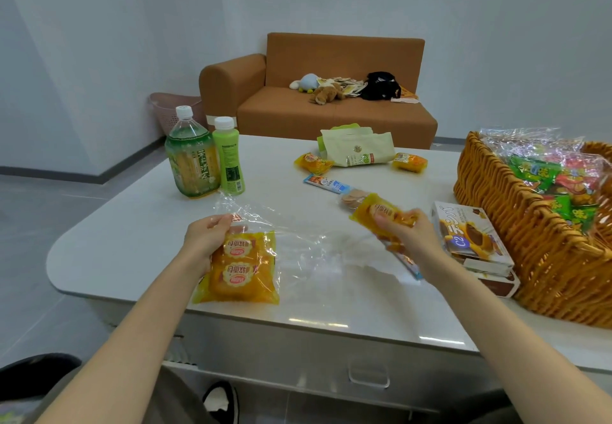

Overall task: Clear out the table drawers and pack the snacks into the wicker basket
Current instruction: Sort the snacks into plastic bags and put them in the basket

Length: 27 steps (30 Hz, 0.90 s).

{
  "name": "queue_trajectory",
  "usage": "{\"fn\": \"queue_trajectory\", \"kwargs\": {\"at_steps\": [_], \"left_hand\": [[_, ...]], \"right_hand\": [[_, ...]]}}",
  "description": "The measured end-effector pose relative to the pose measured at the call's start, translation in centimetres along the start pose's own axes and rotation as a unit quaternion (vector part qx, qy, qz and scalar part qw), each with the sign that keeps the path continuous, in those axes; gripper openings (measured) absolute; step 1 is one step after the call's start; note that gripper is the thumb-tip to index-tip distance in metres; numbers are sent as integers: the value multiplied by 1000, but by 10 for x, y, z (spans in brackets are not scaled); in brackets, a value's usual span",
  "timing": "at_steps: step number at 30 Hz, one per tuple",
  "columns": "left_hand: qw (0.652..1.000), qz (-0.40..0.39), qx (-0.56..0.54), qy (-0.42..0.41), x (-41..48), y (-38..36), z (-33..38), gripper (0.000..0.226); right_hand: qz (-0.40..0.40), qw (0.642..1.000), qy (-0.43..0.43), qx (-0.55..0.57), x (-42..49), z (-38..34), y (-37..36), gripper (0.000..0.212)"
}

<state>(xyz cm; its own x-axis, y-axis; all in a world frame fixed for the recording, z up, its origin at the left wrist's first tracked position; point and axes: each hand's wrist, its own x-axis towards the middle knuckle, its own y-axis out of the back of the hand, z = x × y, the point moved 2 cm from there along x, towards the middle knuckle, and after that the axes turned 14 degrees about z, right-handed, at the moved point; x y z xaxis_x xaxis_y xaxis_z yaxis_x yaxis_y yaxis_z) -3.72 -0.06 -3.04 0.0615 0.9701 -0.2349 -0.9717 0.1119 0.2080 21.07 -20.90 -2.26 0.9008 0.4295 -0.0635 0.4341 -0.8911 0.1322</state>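
My left hand (207, 238) grips two stacked yellow bread packets (240, 268) over the white table (132, 231), and its fingers also pinch a sheet of clear plastic wrap (281, 225). My right hand (405, 234) holds another yellow packet (374, 211) together with a thin stick snack (410, 266), left of the wicker basket (516, 225). The basket stands at the table's right edge, filled with green and red snack bags (559, 178).
Two green bottles (205, 158) stand at the back left. Two more yellow packets (313, 162) (409, 162), a beige pouch (356, 150), a blue snack bar (326, 183) and biscuits lie mid-table. Cake boxes (470, 234) sit beside the basket. A drawer handle (368, 375) shows below.
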Motion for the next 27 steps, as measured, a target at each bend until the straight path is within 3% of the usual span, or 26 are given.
{"fn": "queue_trajectory", "kwargs": {"at_steps": [3, 9, 12, 18, 22, 25, 27], "left_hand": [[998, 48, -31, 6, 4, 7, 3, 32], [996, 33, -73, 47, 0, 7, 5, 26], [998, 0, -52, 40, -7, 1, 6, 23], [995, -98, -14, 7, -19, -18, 5, 22], [991, -129, -6, -35, -22, -26, 4, 27], [981, -186, -4, -56, -27, -31, 4, 37], [976, -206, 4, -75, -29, -32, 5, 56]], "right_hand": [[-61, 991, -58, 99, -8, -20, 3, 36], [-211, 973, -93, 10, -28, -17, -3, 30], [-216, 971, -104, -11, -33, -13, -14, 34], [-192, 955, -195, 113, -41, -11, -33, 19], [-197, 912, -294, 208, -45, -11, -39, 15], [-219, 883, -328, 254, -45, -11, -41, 29], [-206, 856, -365, 302, -41, -8, -40, 38]]}}
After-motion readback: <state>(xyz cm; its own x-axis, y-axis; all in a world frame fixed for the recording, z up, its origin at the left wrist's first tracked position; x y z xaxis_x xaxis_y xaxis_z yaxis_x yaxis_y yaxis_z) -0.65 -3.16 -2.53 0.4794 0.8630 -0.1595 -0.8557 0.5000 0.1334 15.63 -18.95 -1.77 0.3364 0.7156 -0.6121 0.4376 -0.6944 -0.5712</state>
